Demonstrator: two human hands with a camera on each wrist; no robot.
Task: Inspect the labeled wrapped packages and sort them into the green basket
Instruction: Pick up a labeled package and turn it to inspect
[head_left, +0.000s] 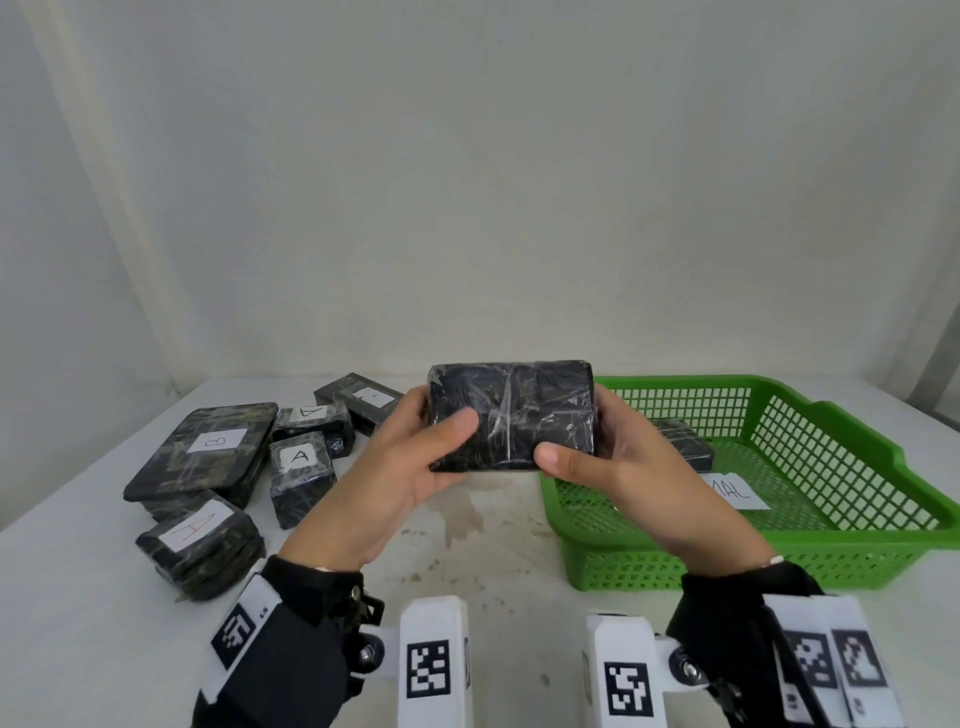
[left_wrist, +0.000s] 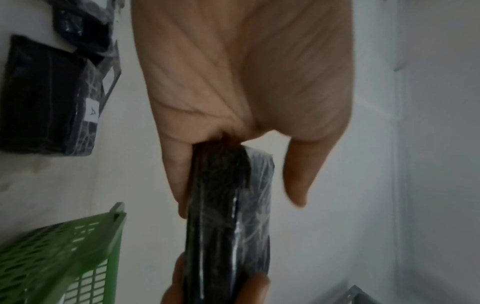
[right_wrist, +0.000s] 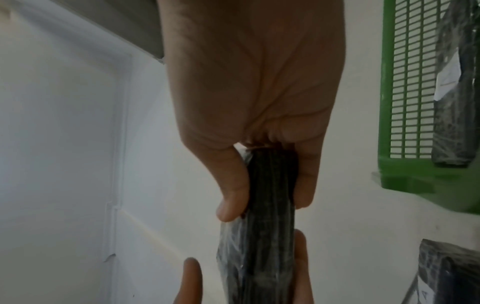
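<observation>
Both hands hold one black plastic-wrapped package up above the table's middle; the face turned to me shows no label. My left hand grips its left end, thumb on the near face, fingers behind. My right hand grips the right end the same way. The wrist views show the package edge-on, pinched between thumb and fingers. The green basket stands on the right; inside lie another wrapped package and a white paper slip.
Several wrapped packages lie at the left of the white table: a large flat one marked B, one marked A, another A, and more behind them. A pale wall stands close behind.
</observation>
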